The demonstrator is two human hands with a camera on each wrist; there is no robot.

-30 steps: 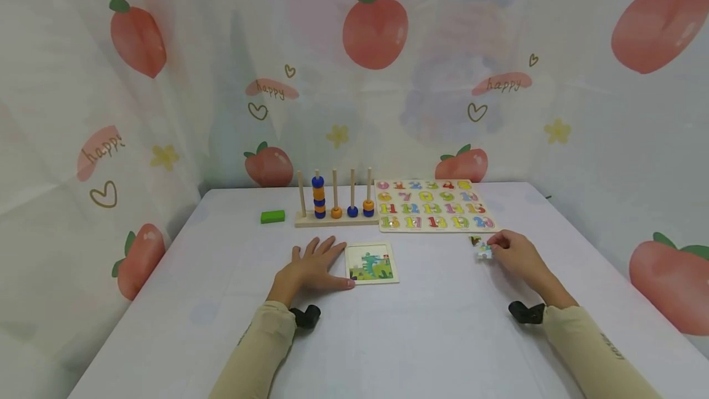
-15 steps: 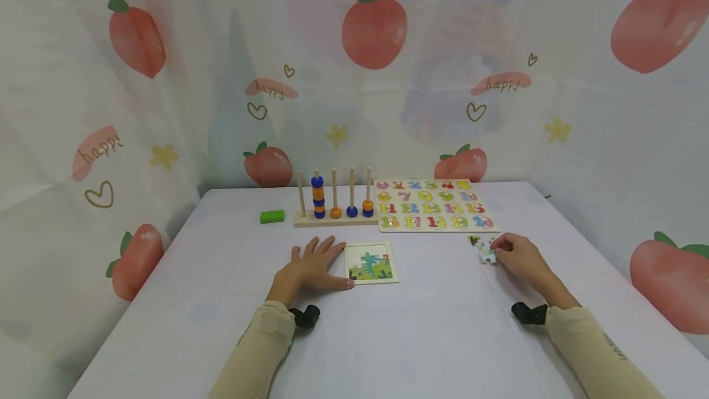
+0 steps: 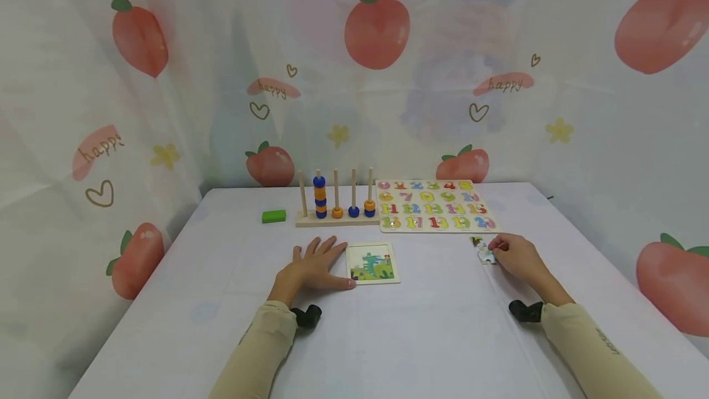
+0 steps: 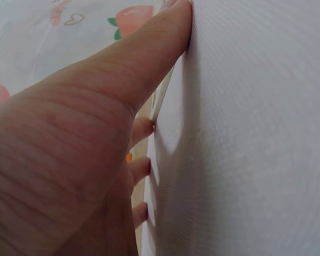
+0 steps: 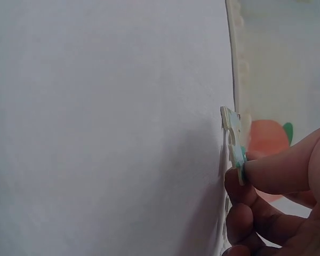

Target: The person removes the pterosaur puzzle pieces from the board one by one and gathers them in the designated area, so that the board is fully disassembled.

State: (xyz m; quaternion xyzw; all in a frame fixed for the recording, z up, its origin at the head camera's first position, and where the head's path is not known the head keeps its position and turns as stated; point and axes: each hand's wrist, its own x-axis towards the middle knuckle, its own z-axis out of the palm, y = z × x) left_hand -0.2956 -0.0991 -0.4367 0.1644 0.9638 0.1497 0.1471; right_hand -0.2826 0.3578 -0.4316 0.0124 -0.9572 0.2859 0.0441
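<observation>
My left hand (image 3: 312, 268) lies with fingers spread at the left side of a small framed puzzle (image 3: 396, 266). Its thumb touches the frame's near left corner, and a fingertip reaches the far left corner. A green dinosaur picture fills part of the frame; its upper left is pale and bare. Off to the right, my right hand (image 3: 517, 258) pinches a pale blue jigsaw piece (image 5: 233, 138) between thumb and finger, close over the table. Beside those fingertips lie other jigsaw pieces, one of them dark brown and green (image 3: 476, 241).
Behind the framed puzzle stands a wooden peg rack (image 3: 338, 223) with blue and orange beads. A number puzzle board (image 3: 437, 231) lies to its right, and a green block (image 3: 274, 217) to its left. A peach-printed cloth (image 3: 376, 109) hangs behind the table.
My right hand stays by the loose pieces, its fingers shifting slightly with the jigsaw piece. The left hand and the framed puzzle hold their places.
</observation>
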